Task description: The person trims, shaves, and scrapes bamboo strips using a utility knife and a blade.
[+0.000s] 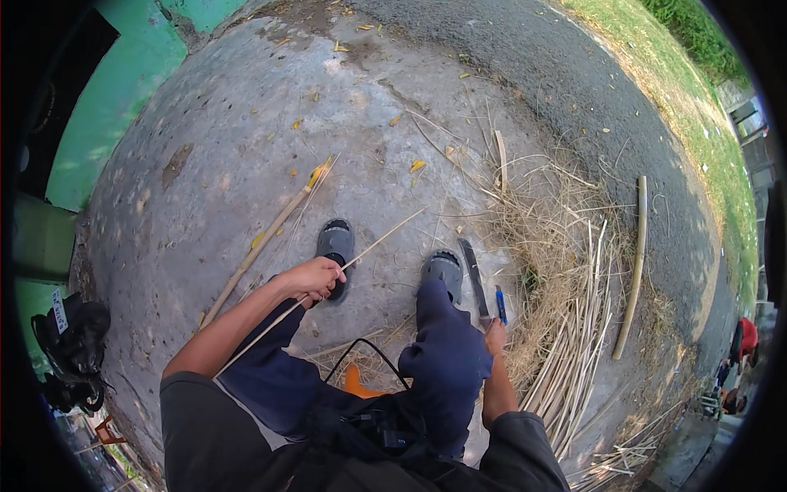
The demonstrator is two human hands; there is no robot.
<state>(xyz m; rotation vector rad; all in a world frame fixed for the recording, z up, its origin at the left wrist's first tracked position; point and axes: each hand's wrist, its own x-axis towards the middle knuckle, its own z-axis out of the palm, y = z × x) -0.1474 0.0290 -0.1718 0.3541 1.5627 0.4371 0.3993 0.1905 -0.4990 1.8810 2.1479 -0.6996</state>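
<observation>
My left hand is closed around a long thin bamboo strip, which slants from beside my left thigh up past my left shoe. Low beside my right knee, my right hand is closed at the handle end of a machete. Its dark blade points away from me, next to my right shoe, and the fingers cover the handle. A blue utility knife is just beyond the right hand, close beside the blade. The strip and the blade are apart.
Cut bamboo strips and curly shavings are heaped on my right, with a bamboo pole beyond. Another pole lies on the concrete at left. An orange object shows between my legs. A motorcycle stands far left.
</observation>
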